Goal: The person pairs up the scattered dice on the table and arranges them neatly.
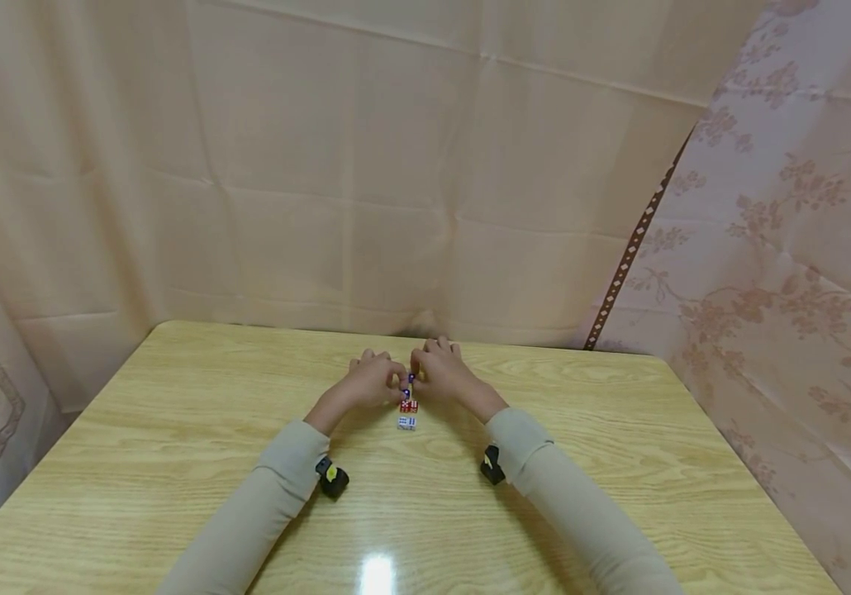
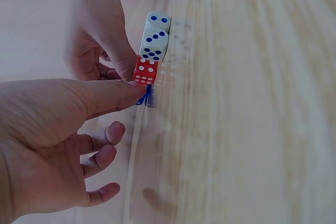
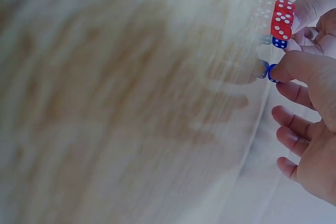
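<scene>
Small dice stand in a line on the table in front of both hands. White dice (image 1: 406, 422) are nearest the wearer, with red dice (image 1: 409, 406) right behind. Beyond the red ones is a blue die (image 3: 280, 42), at the thumb and index fingertips of my left hand (image 1: 369, 381), which pinch it. My right hand (image 1: 444, 372) pinches another blue die (image 3: 273, 73) between thumb and index finger, farther along the line, with a small gap before the first one. Fingertips partly cover both blue dice. The other fingers of the left hand spread loosely in the left wrist view.
The glossy wood-grain table (image 1: 195, 463) reflects the dice and a bright light. A beige curtain (image 1: 336, 182) hangs behind its far edge, close beyond the hands. A floral cloth (image 1: 782, 207) hangs on the right. Black wrist cameras (image 1: 332, 479) sit on both wrists.
</scene>
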{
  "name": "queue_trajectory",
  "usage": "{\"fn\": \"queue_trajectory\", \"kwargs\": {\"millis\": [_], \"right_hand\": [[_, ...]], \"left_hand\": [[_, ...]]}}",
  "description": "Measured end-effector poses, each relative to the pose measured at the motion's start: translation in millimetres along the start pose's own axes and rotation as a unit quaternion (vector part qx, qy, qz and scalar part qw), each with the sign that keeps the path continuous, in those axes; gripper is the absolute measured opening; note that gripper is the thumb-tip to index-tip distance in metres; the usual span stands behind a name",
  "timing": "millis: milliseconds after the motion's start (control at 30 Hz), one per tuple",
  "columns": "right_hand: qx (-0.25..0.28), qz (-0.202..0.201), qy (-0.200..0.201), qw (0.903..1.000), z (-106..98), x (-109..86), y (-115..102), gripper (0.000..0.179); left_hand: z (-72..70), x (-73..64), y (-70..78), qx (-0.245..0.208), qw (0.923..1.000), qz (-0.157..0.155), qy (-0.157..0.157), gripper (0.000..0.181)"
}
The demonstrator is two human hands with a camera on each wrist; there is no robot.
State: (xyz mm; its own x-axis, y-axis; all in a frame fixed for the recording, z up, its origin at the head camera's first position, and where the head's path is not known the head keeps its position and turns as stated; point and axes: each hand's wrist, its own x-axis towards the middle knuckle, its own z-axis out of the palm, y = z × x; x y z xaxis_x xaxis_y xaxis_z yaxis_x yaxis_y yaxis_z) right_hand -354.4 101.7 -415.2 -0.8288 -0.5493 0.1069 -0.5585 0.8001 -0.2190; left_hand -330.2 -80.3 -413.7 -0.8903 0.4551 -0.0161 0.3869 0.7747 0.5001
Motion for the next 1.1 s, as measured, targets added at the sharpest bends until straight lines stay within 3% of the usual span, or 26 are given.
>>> {"fn": "queue_trajectory", "kwargs": {"millis": [467, 1100], "right_hand": [[-0.004, 0.002, -0.001, 1.0000, -2, -5.3, 2, 0.016], [0.058, 0.013, 0.011, 0.9982, -14, -26.2, 1, 0.018]], "left_hand": [[0.7, -1.8, 2.3, -0.007, 1.0000, -0.005, -0.001, 0.009], [2.5, -0.6, -0.1, 0.001, 1.0000, -0.007, 0.005, 0.008]]}}
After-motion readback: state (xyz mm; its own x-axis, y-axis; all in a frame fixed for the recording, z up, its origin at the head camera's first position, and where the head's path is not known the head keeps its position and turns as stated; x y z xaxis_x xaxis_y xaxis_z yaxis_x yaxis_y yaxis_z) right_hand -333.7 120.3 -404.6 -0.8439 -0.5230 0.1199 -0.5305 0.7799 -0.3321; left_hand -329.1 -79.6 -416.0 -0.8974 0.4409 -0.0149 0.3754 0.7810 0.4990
